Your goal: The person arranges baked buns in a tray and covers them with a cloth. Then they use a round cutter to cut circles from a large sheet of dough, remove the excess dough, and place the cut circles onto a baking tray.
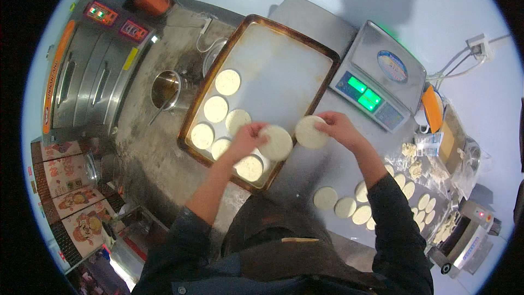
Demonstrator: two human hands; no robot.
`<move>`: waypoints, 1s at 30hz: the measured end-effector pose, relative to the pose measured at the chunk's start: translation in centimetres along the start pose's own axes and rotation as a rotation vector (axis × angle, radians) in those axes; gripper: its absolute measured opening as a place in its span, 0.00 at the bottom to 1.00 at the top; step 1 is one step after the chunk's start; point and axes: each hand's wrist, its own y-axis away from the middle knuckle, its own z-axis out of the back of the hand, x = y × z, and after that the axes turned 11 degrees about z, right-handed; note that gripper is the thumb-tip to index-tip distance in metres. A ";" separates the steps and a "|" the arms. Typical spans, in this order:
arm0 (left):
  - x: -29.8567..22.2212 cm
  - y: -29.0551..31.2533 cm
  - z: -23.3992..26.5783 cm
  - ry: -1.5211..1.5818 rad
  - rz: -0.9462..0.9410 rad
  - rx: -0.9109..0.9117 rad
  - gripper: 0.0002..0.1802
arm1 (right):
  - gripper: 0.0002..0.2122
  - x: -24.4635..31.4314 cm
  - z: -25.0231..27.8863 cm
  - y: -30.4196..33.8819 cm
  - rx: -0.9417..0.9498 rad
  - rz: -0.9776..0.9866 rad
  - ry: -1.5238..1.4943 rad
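My left hand [248, 141] grips a flat round dough disc [276, 143] by its edge, above the near right part of a baking tray [262, 22]. A second pale dough disc [311, 132] is pinched at its edge by my right hand [337, 127], just beyond the tray's right rim. Several discs, such as this dough round [227, 82], lie in rows on the tray's left and near parts. To the right, more dough rounds [326, 198] rest on the metal table, some hidden behind my right sleeve.
A digital scale [376, 71] with a green display stands right of the tray. Loose dough scraps [415, 164] and a small machine [464, 240] are at the right. On the floor at the left are a metal pot [166, 90] and a steel oven [93, 76].
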 end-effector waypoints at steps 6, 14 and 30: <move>-2.8 -10.9 10.3 -0.039 -0.180 -0.104 0.22 | 0.15 0.0 -6.4 -12.2 0.054 -0.020 0.079; -4.1 -12.6 8.1 -0.690 -0.393 -0.507 0.23 | 0.16 2.5 -6.4 -5.9 -0.231 0.306 0.810; 6.8 5.7 -23.6 -0.914 -0.332 0.178 0.41 | 0.28 -15.3 13.4 26.3 -0.455 0.010 0.974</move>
